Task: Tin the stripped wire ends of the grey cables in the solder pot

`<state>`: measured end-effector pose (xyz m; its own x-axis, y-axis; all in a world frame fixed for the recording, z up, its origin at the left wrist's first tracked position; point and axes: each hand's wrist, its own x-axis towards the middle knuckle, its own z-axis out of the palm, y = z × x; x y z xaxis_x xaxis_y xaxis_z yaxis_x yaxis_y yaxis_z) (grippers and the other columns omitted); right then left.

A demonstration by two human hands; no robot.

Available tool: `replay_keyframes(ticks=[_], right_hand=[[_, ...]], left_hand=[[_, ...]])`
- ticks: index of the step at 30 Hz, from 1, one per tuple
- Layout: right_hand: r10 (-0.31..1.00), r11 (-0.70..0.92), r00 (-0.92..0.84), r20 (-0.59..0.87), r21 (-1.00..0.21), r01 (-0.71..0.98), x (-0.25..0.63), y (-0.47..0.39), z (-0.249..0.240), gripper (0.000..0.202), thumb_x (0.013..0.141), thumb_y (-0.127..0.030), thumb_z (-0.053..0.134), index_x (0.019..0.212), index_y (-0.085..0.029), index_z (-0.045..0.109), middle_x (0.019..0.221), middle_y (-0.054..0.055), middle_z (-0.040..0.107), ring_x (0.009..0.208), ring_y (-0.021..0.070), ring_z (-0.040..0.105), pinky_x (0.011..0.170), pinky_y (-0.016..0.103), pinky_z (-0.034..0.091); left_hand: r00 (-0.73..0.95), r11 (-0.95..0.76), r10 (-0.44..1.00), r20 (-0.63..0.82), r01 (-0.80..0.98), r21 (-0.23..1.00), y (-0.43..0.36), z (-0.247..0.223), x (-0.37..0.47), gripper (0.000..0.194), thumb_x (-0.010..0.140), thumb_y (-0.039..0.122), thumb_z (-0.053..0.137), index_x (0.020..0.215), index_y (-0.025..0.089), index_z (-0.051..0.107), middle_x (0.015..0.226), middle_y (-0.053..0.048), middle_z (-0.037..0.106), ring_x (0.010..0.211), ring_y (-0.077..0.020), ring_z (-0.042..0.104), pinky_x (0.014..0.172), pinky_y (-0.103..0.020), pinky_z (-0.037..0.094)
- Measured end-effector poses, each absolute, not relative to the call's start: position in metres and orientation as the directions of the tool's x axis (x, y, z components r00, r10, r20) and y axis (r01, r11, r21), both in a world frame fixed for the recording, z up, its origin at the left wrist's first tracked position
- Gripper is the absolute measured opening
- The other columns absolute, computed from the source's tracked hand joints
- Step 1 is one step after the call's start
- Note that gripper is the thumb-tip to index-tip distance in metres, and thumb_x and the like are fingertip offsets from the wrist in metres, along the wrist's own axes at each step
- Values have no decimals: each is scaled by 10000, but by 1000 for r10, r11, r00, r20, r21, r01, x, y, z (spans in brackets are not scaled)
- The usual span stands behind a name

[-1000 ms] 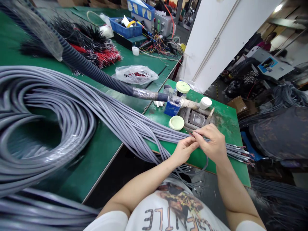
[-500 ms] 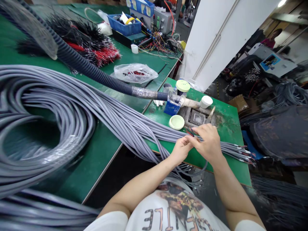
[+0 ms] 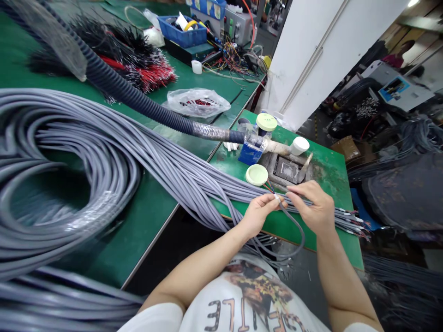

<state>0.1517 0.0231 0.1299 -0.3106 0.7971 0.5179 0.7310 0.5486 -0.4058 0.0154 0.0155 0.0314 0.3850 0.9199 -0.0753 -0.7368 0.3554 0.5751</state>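
Grey cable (image 3: 302, 230), right of centre in the frame. The left hand (image 3: 259, 213) pinches it near its end, thumb against fingers, at or near a white band (image 3: 276, 197); thin coloured wires (image 3: 269, 186) fan out towards the upper left, near a pale green dish (image 3: 256, 175). The right hand (image 3: 313, 205) stands just to the right, thumb and index finger parted, nothing visible between them. Below the grip the cable bends in a loose loop towards the lower right. Judged by its look, this single length is light and springy, its jacket smooth but firm; the wires are probably soft and easily bent. The surest hold would be on the jacket beside the band, leaving the wires free
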Motion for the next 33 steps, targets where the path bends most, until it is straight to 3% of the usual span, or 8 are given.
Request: replay_keyframes(ticks=[7,12,15,18,23,28,33], right_hand=[[666,746,-619,417,-352,566,178,22,120,502,835,-45,583,1263,-307,588,1190,52,658,1104,233,565,915,442,495],[581,814,-693,426,-327,480,170,19,107,523,832,-95,615,1302,-316,559,1353,56,568,1296,286,442,999,512,455],[592,805,-596,542,-369,464,163,23,105,444,830,-160,642,1241,-323,607,1259,49,640,1237,288,515,968,510,487],[689,701,-342,639,-467,539,157,33,107,316,858,-188,602,1151,-289,661,1125,52,699,1098,261,617,917,467,527],[807,478,-28,590,-625,618,149,50,108,180,899,-235,551,998,-223,700,995,60,726,932,215,676,855,399,545],[812,412,67,580,-651,637,145,55,103,177,889,-291,572,961,-208,711,929,61,738,859,215,691,806,387,555],[823,413,60,566,-666,622,141,50,104,174,890,-291,572,963,-207,705,923,63,737,862,222,695,799,394,554]], left_hand=[[466,468,878,-109,-786,403,16,44,1,257,748,339,747,883,125,705,797,-50,722,750,-131,655,804,-263,468],[519,515,852,-73,-804,298,18,52,-3,227,771,333,723,874,134,685,773,-28,698,682,-104,636,709,-230,486],[500,475,865,-50,-781,406,17,58,-7,285,791,399,690,894,134,687,768,-50,713,669,-135,655,709,-267,503],[385,310,922,-30,-692,652,13,60,-16,344,794,426,676,951,120,702,802,-86,739,739,-179,685,794,-314,512],[158,5,986,54,-349,937,11,51,-31,245,826,364,643,912,151,729,802,-70,744,779,-183,679,777,-293,512],[31,-243,969,245,-58,968,22,42,-38,192,853,333,606,884,194,734,797,-52,710,743,-164,632,725,-277,481],[-7,-431,894,447,256,865,36,39,-40,183,873,319,580,884,201,720,719,-40,657,703,-157,576,710,-298,416]])
